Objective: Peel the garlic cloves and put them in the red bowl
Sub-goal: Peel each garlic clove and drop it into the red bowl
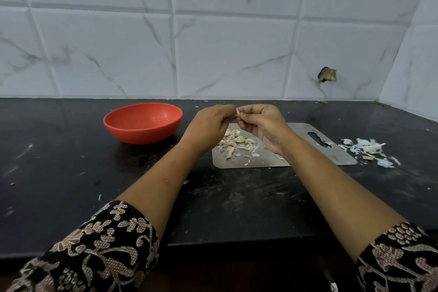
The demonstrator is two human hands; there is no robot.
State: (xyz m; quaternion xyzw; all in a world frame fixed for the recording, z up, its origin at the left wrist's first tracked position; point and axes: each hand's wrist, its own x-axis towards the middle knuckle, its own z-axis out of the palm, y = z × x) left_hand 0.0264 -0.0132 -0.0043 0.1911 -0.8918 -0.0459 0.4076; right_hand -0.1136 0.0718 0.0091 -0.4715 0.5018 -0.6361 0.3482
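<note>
A small garlic clove (238,113) is pinched between my left hand (208,125) and my right hand (263,125), held in the air above the steel cutting board (308,149). Fingertips of both hands curl round the clove, which is mostly hidden. Several unpeeled cloves (233,141) lie in a heap on the board's left part, below my hands. The red bowl (143,123) stands on the black counter to the left of my left hand; no cloves show inside it.
A pile of white garlic skins (368,152) lies on the counter right of the board. Loose skin flakes dot the board and the black counter (71,173). A tiled wall rises behind, with a corner at the far right.
</note>
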